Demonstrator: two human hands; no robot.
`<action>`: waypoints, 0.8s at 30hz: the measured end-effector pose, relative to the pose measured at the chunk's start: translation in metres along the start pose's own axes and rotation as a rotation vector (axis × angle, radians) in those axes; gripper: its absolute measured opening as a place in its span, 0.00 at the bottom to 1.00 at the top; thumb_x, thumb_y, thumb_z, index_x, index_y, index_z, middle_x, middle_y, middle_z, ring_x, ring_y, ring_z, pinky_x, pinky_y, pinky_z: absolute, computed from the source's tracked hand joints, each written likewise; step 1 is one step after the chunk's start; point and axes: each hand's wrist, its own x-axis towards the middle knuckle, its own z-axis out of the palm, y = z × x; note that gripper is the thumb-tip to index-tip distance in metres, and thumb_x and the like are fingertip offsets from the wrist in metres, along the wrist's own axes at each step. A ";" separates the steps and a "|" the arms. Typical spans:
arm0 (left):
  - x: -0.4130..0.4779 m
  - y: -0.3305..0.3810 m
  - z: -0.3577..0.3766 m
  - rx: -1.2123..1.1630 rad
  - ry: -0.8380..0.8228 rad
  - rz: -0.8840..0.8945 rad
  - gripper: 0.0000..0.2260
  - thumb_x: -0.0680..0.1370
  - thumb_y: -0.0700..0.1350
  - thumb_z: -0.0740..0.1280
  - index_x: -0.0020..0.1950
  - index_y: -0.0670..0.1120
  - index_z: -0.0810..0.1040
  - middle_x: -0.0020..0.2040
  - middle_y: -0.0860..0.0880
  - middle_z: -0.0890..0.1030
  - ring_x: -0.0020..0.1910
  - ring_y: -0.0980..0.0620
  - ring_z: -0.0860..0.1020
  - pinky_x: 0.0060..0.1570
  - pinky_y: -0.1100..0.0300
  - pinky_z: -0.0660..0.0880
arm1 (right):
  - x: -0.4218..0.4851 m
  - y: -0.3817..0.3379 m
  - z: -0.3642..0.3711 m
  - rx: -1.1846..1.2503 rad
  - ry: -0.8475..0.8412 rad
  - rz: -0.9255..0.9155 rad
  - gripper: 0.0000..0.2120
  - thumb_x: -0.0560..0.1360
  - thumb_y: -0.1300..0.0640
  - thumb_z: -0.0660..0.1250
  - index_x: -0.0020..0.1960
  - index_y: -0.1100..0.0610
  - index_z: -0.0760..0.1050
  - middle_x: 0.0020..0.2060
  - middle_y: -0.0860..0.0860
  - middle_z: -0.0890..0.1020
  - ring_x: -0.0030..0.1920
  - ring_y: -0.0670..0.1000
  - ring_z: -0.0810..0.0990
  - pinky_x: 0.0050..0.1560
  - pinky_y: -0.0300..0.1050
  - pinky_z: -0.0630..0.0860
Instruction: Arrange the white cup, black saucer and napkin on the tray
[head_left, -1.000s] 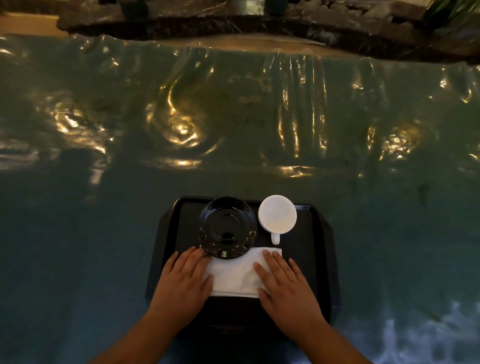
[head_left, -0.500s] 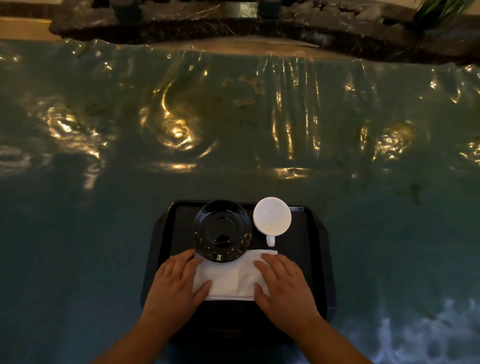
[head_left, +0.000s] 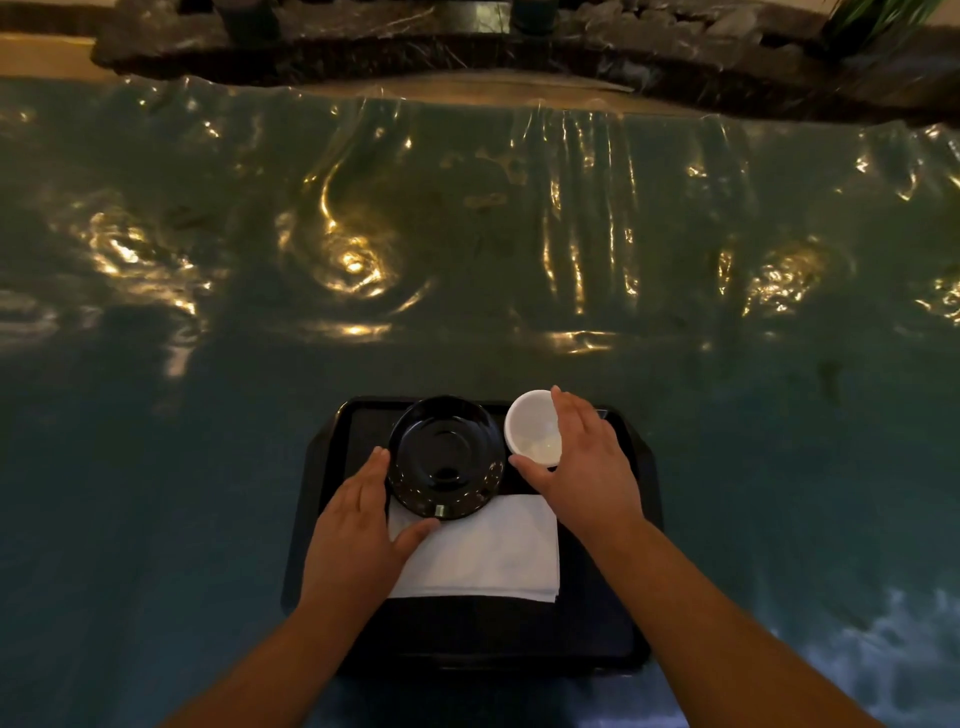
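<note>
A black tray (head_left: 636, 467) lies on the table in front of me. The glossy black saucer (head_left: 447, 457) sits at its far left, its near edge overlapping the folded white napkin (head_left: 483, 551) in the tray's middle. Right of the saucer stands the white cup (head_left: 532, 428), mouth up. My left hand (head_left: 353, 530) cups the saucer's left rim, thumb at its near edge on the napkin. My right hand (head_left: 587, 467) wraps the cup from the right, thumb at its near side and fingers round its far side; the cup's handle is hidden.
A wrinkled, shiny teal plastic cover (head_left: 467, 260) spreads over the table all around the tray. Beyond the table's far edge runs a dark stone ledge (head_left: 467, 52), with plant leaves (head_left: 872, 15) at the top right.
Both hands have left the napkin and moved forward: the left to the saucer's rim, the right around the cup. The napkin now lies uncovered.
</note>
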 end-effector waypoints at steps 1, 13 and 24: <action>0.002 -0.001 0.000 0.007 0.002 0.008 0.47 0.71 0.75 0.59 0.79 0.43 0.62 0.77 0.44 0.70 0.73 0.44 0.71 0.70 0.54 0.63 | 0.000 0.000 0.001 0.000 0.008 -0.004 0.46 0.73 0.36 0.74 0.82 0.50 0.56 0.77 0.50 0.67 0.73 0.55 0.68 0.70 0.54 0.71; -0.024 -0.016 0.010 0.151 0.093 0.415 0.14 0.76 0.57 0.68 0.52 0.47 0.82 0.52 0.48 0.79 0.51 0.45 0.78 0.53 0.49 0.78 | -0.069 0.001 0.012 -0.029 0.254 -0.540 0.15 0.76 0.53 0.73 0.60 0.56 0.79 0.54 0.53 0.80 0.54 0.56 0.78 0.59 0.54 0.76; -0.014 -0.003 -0.006 0.230 -0.115 0.337 0.17 0.76 0.62 0.64 0.50 0.53 0.85 0.49 0.54 0.84 0.47 0.50 0.81 0.47 0.53 0.80 | -0.082 0.023 0.036 -0.229 -0.132 -0.410 0.17 0.78 0.44 0.63 0.61 0.49 0.81 0.59 0.48 0.81 0.60 0.53 0.78 0.57 0.53 0.81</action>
